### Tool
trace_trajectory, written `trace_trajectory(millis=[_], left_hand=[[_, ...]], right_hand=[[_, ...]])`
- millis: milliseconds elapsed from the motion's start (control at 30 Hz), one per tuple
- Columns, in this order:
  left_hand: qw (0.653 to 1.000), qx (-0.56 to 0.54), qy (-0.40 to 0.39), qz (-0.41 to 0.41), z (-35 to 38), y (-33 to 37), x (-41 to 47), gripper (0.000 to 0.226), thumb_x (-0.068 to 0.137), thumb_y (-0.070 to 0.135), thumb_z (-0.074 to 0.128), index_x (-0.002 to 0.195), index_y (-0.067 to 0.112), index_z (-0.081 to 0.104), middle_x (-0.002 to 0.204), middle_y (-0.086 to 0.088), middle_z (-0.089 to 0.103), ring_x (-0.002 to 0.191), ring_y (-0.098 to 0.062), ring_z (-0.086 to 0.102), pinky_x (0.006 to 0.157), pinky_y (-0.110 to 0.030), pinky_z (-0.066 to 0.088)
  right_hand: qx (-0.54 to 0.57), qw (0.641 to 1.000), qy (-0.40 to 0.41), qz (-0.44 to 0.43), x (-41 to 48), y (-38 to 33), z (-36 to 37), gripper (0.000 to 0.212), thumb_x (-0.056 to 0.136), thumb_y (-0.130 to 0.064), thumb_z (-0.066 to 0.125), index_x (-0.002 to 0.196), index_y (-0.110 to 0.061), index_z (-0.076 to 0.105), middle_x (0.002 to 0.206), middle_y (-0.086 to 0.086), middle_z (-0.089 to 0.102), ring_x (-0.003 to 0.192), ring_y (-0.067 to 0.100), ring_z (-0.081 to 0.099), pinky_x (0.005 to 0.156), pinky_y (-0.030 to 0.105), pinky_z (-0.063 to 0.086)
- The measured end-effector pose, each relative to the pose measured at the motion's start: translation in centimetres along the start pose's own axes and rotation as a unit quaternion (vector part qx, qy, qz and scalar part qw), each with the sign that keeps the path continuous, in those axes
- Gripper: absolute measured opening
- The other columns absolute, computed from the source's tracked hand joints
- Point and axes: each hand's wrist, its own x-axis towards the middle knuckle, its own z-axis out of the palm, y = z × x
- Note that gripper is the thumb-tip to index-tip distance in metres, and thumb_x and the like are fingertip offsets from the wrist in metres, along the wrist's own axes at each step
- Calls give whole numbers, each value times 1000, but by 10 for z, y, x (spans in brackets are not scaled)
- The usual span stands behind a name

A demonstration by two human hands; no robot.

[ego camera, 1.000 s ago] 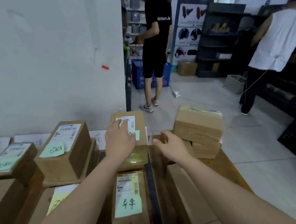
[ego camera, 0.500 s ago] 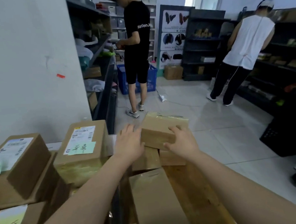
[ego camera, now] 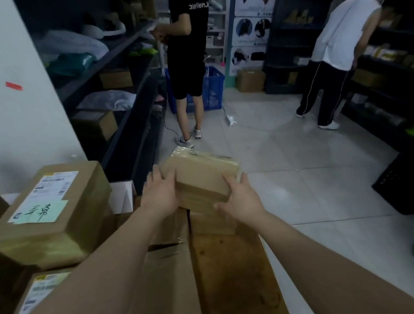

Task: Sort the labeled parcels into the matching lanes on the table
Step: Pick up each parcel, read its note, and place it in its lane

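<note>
A plain brown cardboard parcel sits on top of a short stack of boxes at the far end of the wooden table. My left hand grips its left side, with the fingers reaching up along that side. My right hand holds its near right corner, thumb along the front face. No label shows on this parcel from here. To the left, a taped box carries a white shipping label and a green handwritten note.
More labeled boxes crowd the left side of the table. A flat unlabeled box lies lengthwise under my left forearm. Two people stand on the tiled floor beyond the table by dark shelving, near a blue crate.
My left hand left the green-noted box and both hands swung right onto the top parcel of the far stack. They now clasp its two sides more firmly.
</note>
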Motion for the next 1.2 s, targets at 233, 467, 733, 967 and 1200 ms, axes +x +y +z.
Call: trace_trajectory(millis=[233, 467, 733, 967, 1200], left_hand=[[990, -123, 50, -43, 6, 0, 3, 71, 85, 31, 70, 146, 28, 34, 143, -13, 22, 129, -32, 31, 107, -44, 37], [961, -261, 90, -27, -8, -11, -14, 64, 83, 50, 68, 139, 32, 46, 139, -3, 40, 126, -26, 38, 104, -43, 39], [881, -456, -5, -122, -27, -44, -51, 48, 88, 60, 54, 117, 23, 59, 112, -2, 63, 101, -22, 60, 91, -43, 50], [866, -463, -90, -167, -38, -80, -92, 52, 85, 71, 48, 100, 27, 70, 94, 0, 74, 84, -14, 70, 65, -26, 47], [798, -584, -67, -134, -50, -93, -125, 50, 92, 64, 39, 84, 22, 65, 67, 3, 72, 75, -21, 65, 72, -33, 48]], right_hand=[[199, 977, 75, -10, 1, 16, 3, 73, 90, -22, 69, 152, -29, 31, 127, -1, 56, 119, 19, 53, 98, 32, 45], [436, 888, 144, -4, 6, -6, -26, 48, 82, -33, 77, 124, -22, 56, 130, -3, 61, 122, 15, 56, 106, 44, 46], [434, 894, -17, -113, -22, -45, -54, 53, 71, -15, 62, 122, -28, 55, 131, -2, 57, 124, 20, 54, 104, 47, 47], [323, 940, -13, -107, -41, -74, -32, 48, 81, -24, 79, 120, -36, 54, 131, -7, 58, 123, 20, 54, 105, 49, 45], [314, 949, -13, -11, -58, -88, -16, 51, 86, -27, 74, 132, -27, 52, 121, 2, 61, 106, 26, 63, 84, 40, 55]])
